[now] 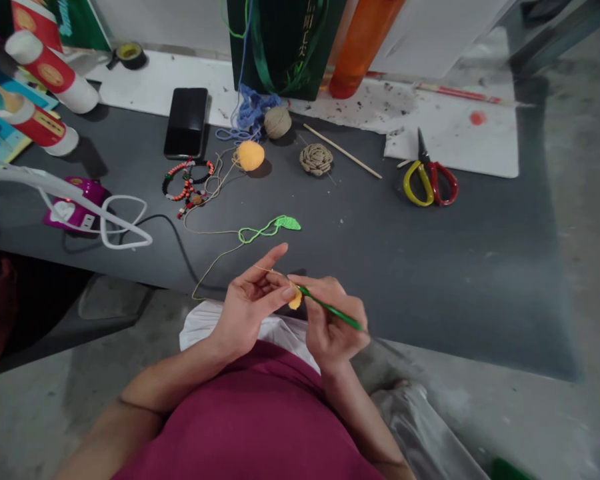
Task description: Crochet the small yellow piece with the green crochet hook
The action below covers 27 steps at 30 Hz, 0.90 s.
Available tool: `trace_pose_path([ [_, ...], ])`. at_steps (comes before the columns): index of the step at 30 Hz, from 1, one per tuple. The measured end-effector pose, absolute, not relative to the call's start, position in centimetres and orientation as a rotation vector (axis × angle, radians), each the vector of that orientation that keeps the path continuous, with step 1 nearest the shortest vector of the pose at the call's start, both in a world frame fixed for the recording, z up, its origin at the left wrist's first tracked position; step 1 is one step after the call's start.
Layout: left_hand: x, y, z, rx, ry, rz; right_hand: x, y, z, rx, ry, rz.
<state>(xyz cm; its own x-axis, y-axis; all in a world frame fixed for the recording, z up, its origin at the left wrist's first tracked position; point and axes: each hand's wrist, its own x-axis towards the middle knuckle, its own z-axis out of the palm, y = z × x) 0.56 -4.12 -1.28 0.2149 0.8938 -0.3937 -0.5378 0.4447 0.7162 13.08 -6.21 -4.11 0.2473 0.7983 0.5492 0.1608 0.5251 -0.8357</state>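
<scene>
My left hand (250, 300) pinches a small yellow crochet piece (295, 300) between thumb and fingers, its index finger stretched out with a tan yarn strand (215, 261) running over it. My right hand (333, 320) is closed on a green crochet hook (333, 310) whose tip meets the yellow piece. Both hands hover just in front of the grey table's (430, 267) near edge. The strand leads back across the table toward a yellow yarn ball (251, 155). A green crocheted leaf with its stem (273, 228) lies on the table just beyond my hands.
Red and yellow scissors (430, 181), a wooden stick (343, 152), a coiled tan rope piece (316, 159), a beige yarn ball (277, 122), blue yarn (250, 113), bead bracelets (187, 180), a black phone (187, 123), a dark green bag (285, 47), an orange bottle (363, 43), and a purple device with white cable (77, 207).
</scene>
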Motion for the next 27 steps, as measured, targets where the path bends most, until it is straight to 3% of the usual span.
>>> trace_pose_path([
  [3, 0.7, -4.1, -1.1, 0.374, 0.861, 1.003, 12.7, -6.3, -4.8, -0.976, -1.289, 0.420],
  [9, 0.5, -3.8, -0.7, 0.297, 0.844, 0.919, 11.4, -6.2, -4.5, -0.962, -0.804, 0.801],
  [12, 0.4, -3.7, -0.5, 0.281, 0.841, 0.891, 11.1, -6.2, -4.0, -0.956, -0.684, 0.836],
  [27, -0.2, -3.4, -0.4, 0.308, 0.804, 0.925, 11.8, -6.6, -2.6, -1.083, -0.680, 0.891],
])
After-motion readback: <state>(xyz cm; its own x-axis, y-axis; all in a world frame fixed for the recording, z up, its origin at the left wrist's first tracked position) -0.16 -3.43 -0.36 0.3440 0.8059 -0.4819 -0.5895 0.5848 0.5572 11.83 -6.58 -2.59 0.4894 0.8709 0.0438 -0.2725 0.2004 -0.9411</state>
